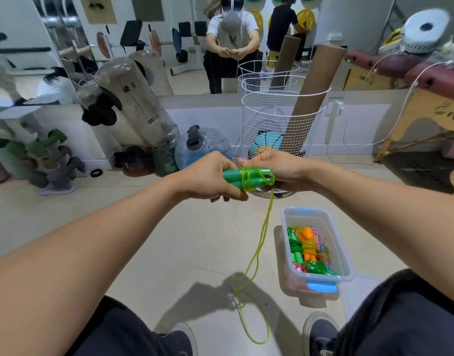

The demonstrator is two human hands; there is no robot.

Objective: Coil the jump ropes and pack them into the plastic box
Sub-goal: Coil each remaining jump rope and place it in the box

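Handle ends [234, 179] hidden inside hands.

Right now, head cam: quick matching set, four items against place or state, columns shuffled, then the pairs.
Items
1. green handles
2. yellow-green cord
3. plastic box
4. wire basket

States
A. on the floor, holds coiled ropes
B. held side by side in both hands
C. stands by the wall, holds a cardboard tube
D. partly wound on the handles, the rest hanging to the floor

Pairs: 1-B, 2-D, 3-A, 4-C
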